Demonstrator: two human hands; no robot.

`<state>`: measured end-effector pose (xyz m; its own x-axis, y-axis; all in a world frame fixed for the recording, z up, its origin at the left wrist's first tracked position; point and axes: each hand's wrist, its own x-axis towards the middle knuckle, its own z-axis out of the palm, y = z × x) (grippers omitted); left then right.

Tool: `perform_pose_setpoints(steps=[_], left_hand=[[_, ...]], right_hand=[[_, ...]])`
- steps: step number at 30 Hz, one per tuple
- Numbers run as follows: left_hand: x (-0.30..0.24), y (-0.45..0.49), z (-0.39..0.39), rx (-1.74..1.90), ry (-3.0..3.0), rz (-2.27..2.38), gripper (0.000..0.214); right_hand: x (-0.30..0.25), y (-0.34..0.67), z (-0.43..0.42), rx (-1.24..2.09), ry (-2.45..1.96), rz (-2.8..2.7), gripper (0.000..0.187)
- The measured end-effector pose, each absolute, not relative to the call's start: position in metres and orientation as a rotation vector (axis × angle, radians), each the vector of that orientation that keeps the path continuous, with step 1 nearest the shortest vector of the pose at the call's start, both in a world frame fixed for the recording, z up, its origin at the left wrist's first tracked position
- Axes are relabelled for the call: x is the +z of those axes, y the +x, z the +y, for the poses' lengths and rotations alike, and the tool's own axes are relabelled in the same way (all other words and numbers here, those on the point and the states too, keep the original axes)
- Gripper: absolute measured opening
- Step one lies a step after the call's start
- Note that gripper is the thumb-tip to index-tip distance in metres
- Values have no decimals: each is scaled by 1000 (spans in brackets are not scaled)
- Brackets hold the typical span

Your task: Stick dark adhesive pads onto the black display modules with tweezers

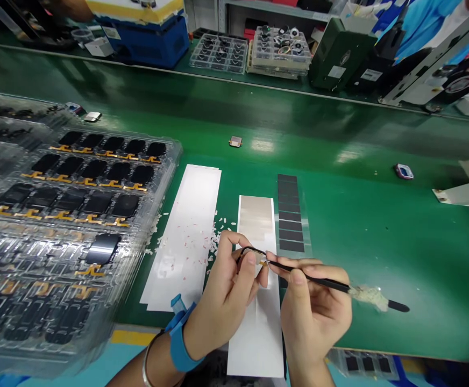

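My left hand, closed in a pinch, grips a small display panel with a black rim and a bit of orange flex cable. A slim black hand tool, with whitish wrapping near its rear end, is in my right hand. Its pointed tip meets the panel's edge; whether it is a tweezer is not clear. Beneath both hands lies a white strip sheet with a beige-grey upper part. A blue wrist strap circles my left wrist.
Stacked clear trays with black display panels fill the left. White sheets with loose white scraps lie beside them. Right of centre is a strip of black stickers. Small parts dot the green bench; a raised shelf runs behind.
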<state>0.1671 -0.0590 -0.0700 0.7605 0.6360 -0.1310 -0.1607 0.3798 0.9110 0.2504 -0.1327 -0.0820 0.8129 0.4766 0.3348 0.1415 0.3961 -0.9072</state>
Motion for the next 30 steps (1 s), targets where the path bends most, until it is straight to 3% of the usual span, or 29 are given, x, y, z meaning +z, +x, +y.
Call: perform_pose_setpoints(steps=[11, 16, 20, 30], left_hand=[[-69, 164, -57, 459, 1354, 641, 18], [-70, 164, -60, 230, 1803, 493, 7], [-73, 170, -64, 64, 2104, 316, 11], [-76, 177, -68, 64, 2532, 61, 23]], right_hand=[[-77, 301, -161, 77, -1364, -469, 12], [-91, 331, -192, 297, -1630, -626, 9], [-95, 329, -208, 499, -1631, -684, 10], [-105, 316, -224, 460, -1646, -761, 13]])
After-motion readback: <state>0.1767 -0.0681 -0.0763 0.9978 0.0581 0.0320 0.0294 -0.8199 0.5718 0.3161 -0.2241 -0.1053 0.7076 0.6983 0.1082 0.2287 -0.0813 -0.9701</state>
